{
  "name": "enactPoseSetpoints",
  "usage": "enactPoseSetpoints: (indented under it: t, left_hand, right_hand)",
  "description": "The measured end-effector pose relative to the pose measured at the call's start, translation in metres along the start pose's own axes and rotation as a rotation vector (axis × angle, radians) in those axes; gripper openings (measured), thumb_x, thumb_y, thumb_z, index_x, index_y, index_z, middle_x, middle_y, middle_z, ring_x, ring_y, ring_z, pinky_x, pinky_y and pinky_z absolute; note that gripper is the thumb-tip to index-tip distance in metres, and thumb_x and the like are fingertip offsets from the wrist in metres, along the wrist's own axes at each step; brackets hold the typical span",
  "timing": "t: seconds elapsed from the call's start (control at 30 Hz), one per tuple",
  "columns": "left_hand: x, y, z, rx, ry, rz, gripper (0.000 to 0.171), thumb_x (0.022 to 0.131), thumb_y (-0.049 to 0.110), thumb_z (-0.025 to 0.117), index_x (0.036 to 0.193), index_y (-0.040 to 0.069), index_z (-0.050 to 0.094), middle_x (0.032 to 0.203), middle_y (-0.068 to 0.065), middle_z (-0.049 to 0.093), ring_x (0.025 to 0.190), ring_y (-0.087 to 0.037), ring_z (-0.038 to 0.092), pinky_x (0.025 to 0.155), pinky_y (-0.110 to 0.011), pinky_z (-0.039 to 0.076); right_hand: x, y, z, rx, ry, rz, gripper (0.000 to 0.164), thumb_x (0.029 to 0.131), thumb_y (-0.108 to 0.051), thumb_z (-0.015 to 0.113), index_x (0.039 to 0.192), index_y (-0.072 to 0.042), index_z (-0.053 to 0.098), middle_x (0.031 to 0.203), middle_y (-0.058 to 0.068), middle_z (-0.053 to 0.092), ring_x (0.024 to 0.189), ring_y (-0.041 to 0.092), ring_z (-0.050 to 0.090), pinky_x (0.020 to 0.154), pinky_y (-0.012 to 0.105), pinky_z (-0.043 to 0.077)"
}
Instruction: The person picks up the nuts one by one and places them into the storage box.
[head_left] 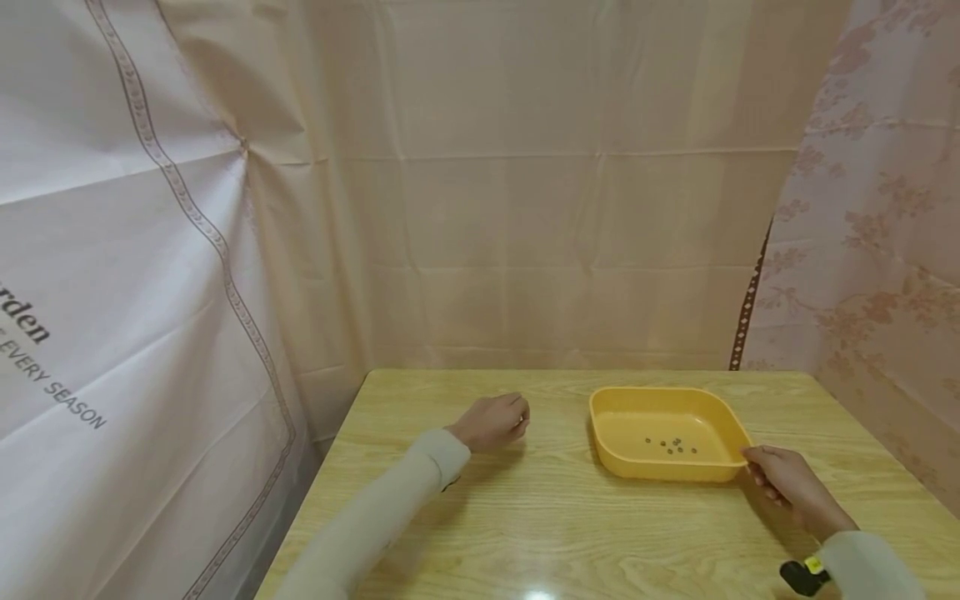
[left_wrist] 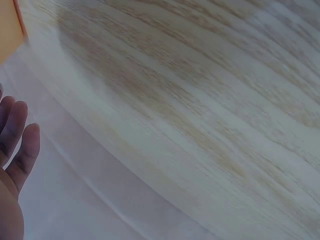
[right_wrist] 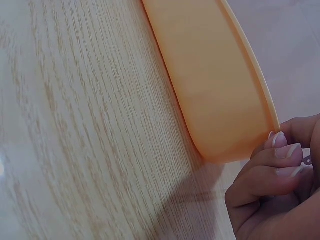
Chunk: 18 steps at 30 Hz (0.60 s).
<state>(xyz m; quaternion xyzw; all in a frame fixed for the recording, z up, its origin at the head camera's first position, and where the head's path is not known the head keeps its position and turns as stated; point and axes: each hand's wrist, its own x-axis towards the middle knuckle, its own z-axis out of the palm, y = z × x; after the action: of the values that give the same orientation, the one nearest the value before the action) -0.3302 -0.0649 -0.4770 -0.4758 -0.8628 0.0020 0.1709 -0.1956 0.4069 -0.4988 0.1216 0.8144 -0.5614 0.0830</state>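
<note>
A yellow plastic tray [head_left: 652, 471] with rounded corners sits on the right half of the table. Several small grey pieces [head_left: 680, 450], perhaps nuts, lie scattered on its floor. My right hand [head_left: 791, 483] pinches the tray's rim at the near right corner. In the right wrist view the thumb and curled fingers of that hand [right_wrist: 277, 185] meet at the edge of the tray's wall [right_wrist: 215, 85]. To the left of the tray, my left hand [head_left: 491, 422] hovers above the table with nothing in it. Its loosely bent fingers [left_wrist: 30, 145] show in the left wrist view.
The light wood-grain table [head_left: 555, 533] has rounded far corners. A beige cloth [head_left: 525, 208] hangs behind it, a printed white cloth [head_left: 135, 275] on the left and a flowered one [head_left: 892, 250] on the right. A black wrist device [head_left: 802, 577] sits under the right sleeve.
</note>
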Motion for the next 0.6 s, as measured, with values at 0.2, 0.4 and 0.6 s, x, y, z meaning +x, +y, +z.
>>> enactPoseSetpoints:
  t: [0.2,0.4,0.6]
  left_hand:
    - [0.009,0.005,-0.001,-0.012,-0.001,0.007,0.009,0.104,0.019,0.059,0.104,0.015,0.068,0.097,0.005,0.065,0.076,-0.002,0.06,0.06,-0.014,0.047]
    - [0.019,0.011,-0.003,0.006,0.005,0.027,0.01,0.105,0.019,0.058,0.105,0.015,0.068,0.098,0.005,0.065,0.077,-0.002,0.059,0.06,-0.013,0.045]
    - [0.031,0.019,-0.001,-0.007,-0.008,0.026,0.012,0.105,0.02,0.056,0.105,0.017,0.068,0.099,0.006,0.064,0.079,-0.002,0.058,0.061,-0.013,0.046]
  right_hand:
    - [0.0,0.0,-0.001,-0.012,-0.005,0.005,0.039,0.111,-0.032,0.039,0.082,-0.011,0.056,0.07,-0.004,0.048,0.056,0.007,0.043,0.051,0.024,0.041]
    - [0.0,0.0,-0.002,-0.016,-0.007,0.021,0.039,0.111,-0.033,0.039,0.082,-0.011,0.055,0.07,-0.004,0.048,0.056,0.008,0.043,0.051,0.024,0.041]
    - [0.0,-0.002,-0.003,-0.015,-0.002,0.035,0.039,0.111,-0.033,0.04,0.083,-0.011,0.056,0.071,-0.004,0.048,0.058,0.009,0.043,0.053,0.025,0.041]
